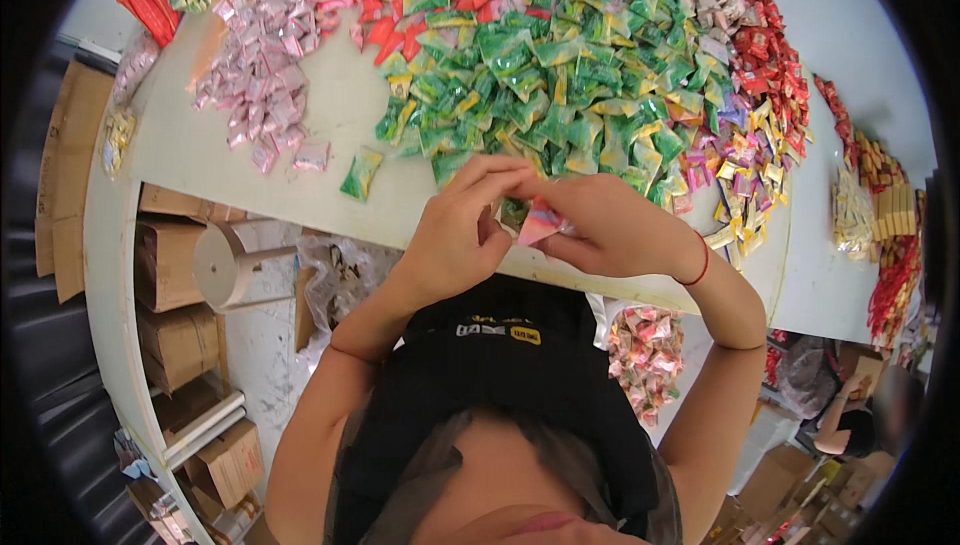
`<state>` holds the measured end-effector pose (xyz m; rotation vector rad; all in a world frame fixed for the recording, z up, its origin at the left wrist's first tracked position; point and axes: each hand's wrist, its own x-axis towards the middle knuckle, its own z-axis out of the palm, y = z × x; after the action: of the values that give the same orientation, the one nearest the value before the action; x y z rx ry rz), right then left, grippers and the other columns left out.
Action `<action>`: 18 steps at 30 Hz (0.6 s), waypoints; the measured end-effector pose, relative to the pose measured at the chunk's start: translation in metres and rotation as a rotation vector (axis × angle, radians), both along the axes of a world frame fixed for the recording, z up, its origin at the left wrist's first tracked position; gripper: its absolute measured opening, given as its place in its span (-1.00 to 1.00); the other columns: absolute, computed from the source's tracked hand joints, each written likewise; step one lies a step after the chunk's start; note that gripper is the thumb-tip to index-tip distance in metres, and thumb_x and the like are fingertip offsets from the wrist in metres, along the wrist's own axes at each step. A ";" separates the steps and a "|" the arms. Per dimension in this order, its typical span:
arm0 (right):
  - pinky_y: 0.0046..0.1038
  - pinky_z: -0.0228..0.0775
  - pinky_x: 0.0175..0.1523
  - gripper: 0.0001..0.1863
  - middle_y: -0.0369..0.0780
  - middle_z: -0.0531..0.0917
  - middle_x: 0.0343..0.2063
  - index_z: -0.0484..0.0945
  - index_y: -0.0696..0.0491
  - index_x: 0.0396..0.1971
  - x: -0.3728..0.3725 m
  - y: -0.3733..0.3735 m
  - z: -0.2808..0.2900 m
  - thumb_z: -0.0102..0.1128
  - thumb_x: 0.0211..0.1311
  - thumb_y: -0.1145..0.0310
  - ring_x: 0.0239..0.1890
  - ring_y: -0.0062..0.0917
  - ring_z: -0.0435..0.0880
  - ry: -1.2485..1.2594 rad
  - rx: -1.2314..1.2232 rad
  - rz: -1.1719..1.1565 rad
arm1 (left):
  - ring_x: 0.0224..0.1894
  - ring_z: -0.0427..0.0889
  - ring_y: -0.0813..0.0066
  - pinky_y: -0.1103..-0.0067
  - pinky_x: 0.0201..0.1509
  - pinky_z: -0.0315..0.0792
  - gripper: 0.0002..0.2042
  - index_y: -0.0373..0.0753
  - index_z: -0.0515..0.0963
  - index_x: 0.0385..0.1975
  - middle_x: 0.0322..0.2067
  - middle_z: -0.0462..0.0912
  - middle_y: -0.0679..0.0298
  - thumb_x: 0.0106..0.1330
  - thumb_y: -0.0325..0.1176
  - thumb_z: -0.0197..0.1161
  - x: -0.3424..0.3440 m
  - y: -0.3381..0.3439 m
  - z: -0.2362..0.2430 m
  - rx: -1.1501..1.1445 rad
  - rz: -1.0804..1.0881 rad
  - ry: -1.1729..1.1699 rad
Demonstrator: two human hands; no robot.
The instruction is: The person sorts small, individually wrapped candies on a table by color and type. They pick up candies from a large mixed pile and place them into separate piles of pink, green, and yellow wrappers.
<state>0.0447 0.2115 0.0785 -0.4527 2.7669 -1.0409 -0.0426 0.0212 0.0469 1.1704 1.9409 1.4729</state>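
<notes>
Pink sachet (540, 223) sits between both hands, held just over the near edge of the worktop (330, 125), right in front of the black apron bib (500, 345).

Left hand (460, 230): fingers curled in, fingertips pinching toward the sachet's left corner. Right hand (615, 225): cupped round the sachet from the right, thumb and fingers pinching its right side. The two hands touch or nearly touch above the sachet; most of it is hidden, only a triangular pink-and-white corner shows, pointing down-left. Long axis: cannot tell, too much covered. Neither hand is clearly nearer; the right covers more of it.

Relative to the sachet:
- Just beyond it, further onto the worktop: the big heap of green sachets (540, 75), its near fringe almost under the fingertips.
- One stray green sachet (360, 173) lies apart, to the left of the left hand.
- Beyond and left: pale pink sachets (260, 75), then red sachets (390, 5) behind them.
- To the right: yellow and purple sachets (745, 175), red ones running further along the edge.
- Below and right, under the worktop edge: a clear bag of mixed sachets (645, 345).
- Down-left, under the worktop: cardboard boxes (180, 335).

Red cord (700, 267) on the right wrist. Another person (850, 425) sits well apart, lower right.
</notes>
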 end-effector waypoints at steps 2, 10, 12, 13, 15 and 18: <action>-0.30 0.41 -0.39 -0.59 -0.12 0.60 -0.50 0.37 0.08 -0.11 0.014 -0.012 -0.010 0.27 0.05 0.33 -0.43 -0.13 0.61 0.063 -0.105 -0.234 | -0.50 0.53 0.48 0.61 -0.47 0.42 -0.45 -0.33 0.42 0.07 0.06 0.43 0.21 -0.05 -0.73 0.09 0.013 0.001 -0.002 -0.054 0.036 0.054; -0.42 0.46 -0.32 -0.71 -0.18 0.61 -0.39 0.55 0.09 -0.34 0.040 -0.051 -0.038 0.43 -0.12 0.47 -0.37 -0.35 0.61 0.497 -0.167 -0.614 | -0.40 0.61 0.41 0.56 -0.44 0.48 -0.39 -0.32 0.36 0.13 0.11 0.38 0.16 -0.07 -0.74 0.10 0.029 0.009 -0.007 -0.023 0.030 -0.010; -0.43 0.50 -0.26 -0.68 -0.15 0.61 -0.31 0.54 0.11 -0.26 0.045 -0.055 -0.042 0.40 -0.07 0.49 -0.33 -0.36 0.64 0.504 -0.215 -0.648 | -0.45 0.50 0.54 0.66 -0.44 0.40 -0.41 -0.31 0.37 0.14 0.11 0.37 0.19 -0.01 -0.70 0.17 0.028 0.011 -0.021 0.051 -0.004 -0.018; -0.46 0.48 -0.25 -0.71 -0.14 0.62 -0.29 0.53 0.13 -0.26 0.046 -0.056 -0.048 0.37 -0.04 0.51 -0.35 -0.38 0.63 0.459 -0.329 -0.695 | -0.47 0.44 0.61 0.71 -0.44 0.36 -0.43 -0.31 0.38 0.15 0.12 0.37 0.20 0.03 -0.68 0.20 0.028 0.011 -0.026 0.087 -0.020 -0.022; -0.50 0.45 -0.30 -0.74 -0.15 0.63 -0.31 0.51 0.14 -0.27 0.052 -0.053 -0.060 0.32 0.00 0.52 -0.40 -0.43 0.62 0.352 -0.316 -0.742 | -0.37 0.51 0.53 0.69 -0.38 0.41 -0.45 -0.33 0.39 0.12 0.10 0.39 0.17 0.02 -0.70 0.16 0.025 0.009 -0.016 0.016 -0.076 -0.161; -0.48 0.40 -0.44 -0.74 -0.22 0.60 -0.43 0.49 0.13 -0.27 0.053 -0.043 -0.059 0.30 0.01 0.47 -0.48 -0.45 0.57 0.338 0.118 -0.566 | -0.20 0.58 0.38 0.66 -0.28 0.47 -0.46 -0.34 0.41 0.10 0.09 0.42 0.12 0.00 -0.72 0.09 0.028 0.012 -0.028 0.002 -0.083 -0.033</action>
<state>0.0977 0.1687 0.0191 0.2140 3.3416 -0.9543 -0.0150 0.0329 0.0185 1.2051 1.8467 1.4421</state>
